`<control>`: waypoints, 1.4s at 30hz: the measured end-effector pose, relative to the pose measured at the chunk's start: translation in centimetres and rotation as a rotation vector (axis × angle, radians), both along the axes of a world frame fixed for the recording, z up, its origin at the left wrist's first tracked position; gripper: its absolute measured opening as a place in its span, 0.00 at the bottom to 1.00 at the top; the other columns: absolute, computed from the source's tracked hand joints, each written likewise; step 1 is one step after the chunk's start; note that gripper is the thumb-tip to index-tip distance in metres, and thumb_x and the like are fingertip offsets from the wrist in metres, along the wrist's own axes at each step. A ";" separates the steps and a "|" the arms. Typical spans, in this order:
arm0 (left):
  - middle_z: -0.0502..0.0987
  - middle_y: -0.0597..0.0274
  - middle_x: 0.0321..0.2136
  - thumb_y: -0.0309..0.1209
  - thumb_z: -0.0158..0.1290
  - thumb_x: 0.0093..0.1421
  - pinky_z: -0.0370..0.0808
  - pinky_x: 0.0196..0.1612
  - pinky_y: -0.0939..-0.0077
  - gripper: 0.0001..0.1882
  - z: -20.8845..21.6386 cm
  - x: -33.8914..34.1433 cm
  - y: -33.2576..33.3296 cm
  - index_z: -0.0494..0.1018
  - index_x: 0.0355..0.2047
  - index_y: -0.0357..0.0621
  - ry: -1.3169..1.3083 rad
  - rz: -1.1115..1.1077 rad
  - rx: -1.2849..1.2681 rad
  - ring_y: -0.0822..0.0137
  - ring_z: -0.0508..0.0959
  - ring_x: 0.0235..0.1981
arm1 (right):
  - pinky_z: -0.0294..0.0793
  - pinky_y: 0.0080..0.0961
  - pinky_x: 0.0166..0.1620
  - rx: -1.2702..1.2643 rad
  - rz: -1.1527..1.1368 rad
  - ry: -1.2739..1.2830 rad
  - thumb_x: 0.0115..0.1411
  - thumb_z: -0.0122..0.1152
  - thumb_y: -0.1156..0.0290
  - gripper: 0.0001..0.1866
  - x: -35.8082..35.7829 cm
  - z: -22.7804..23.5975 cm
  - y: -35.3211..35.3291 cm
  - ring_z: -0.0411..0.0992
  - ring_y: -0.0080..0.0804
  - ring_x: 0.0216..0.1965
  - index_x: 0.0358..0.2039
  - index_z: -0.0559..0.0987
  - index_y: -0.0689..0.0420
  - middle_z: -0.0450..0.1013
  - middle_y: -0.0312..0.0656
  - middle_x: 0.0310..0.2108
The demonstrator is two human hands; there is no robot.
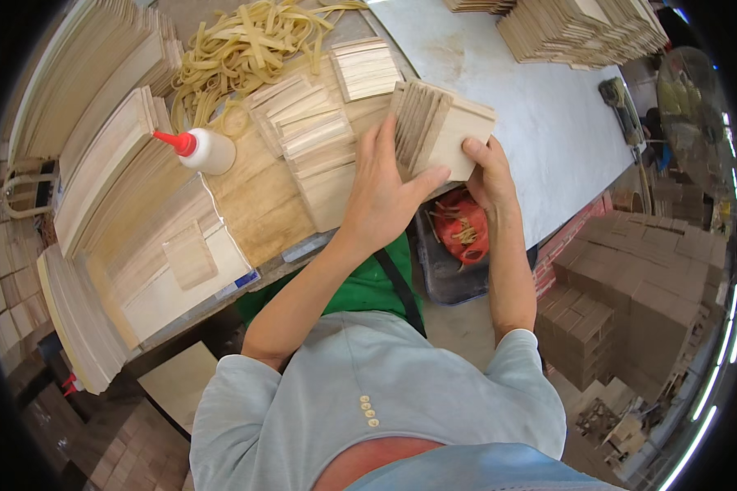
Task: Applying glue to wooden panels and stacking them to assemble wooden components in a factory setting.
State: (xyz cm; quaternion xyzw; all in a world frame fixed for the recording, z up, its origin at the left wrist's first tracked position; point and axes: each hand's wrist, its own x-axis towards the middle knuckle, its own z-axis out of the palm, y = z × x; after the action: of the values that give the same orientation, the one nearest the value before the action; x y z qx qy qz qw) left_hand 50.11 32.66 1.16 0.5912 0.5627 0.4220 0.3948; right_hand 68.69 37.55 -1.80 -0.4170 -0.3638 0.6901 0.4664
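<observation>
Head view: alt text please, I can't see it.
The left hand and right hand hold a stack of wooden panels. Left of it are more wooden pieces, a red-tipped white bottle, and tangled tan straps.

right hand [493,178] partly hidden behind wooden boards [454,135], upper-right stack [581,34] cut off at top

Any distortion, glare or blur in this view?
Head view: stacked pale wooden boards at left look bowed, fisheye distortion; white tube lights glare at far right; pale squarish wooden pieces between left hand and right hand look fairly sharp.
</observation>
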 end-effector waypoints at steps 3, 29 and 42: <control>0.54 0.38 0.60 0.43 0.61 0.54 0.55 0.65 0.64 0.47 -1.4 -0.5 2.8 0.51 0.61 0.20 -0.088 0.089 -0.028 0.49 0.57 0.63 | 0.66 0.31 0.57 -0.022 0.051 -0.114 0.53 0.68 0.59 0.38 -1.4 1.0 3.3 0.69 0.36 0.52 0.56 0.65 0.70 0.70 0.50 0.51; 0.57 0.31 0.58 0.36 0.55 0.54 0.56 0.64 0.59 0.43 -2.3 -0.6 8.2 0.49 0.59 0.15 -0.054 0.236 -0.130 0.41 0.58 0.62 | 0.65 0.29 0.55 -0.066 0.233 -0.574 0.58 0.61 0.50 0.34 -5.6 2.9 11.6 0.69 0.31 0.49 0.52 0.71 0.70 0.73 0.48 0.46; 0.53 0.31 0.61 0.39 0.58 0.52 0.48 0.67 0.56 0.47 -2.6 0.7 6.4 0.48 0.61 0.19 0.067 0.219 -0.133 0.39 0.51 0.64 | 0.60 0.29 0.58 -0.048 0.120 -0.488 0.56 0.65 0.53 0.35 -4.6 2.4 9.6 0.68 0.34 0.52 0.53 0.69 0.71 0.72 0.50 0.48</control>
State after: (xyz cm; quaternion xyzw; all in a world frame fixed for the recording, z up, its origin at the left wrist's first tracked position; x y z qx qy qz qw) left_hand 50.80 39.11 -1.46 0.5125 0.6636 0.4042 0.3655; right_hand 64.08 47.12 0.57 -0.5599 -0.4730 0.6040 0.3130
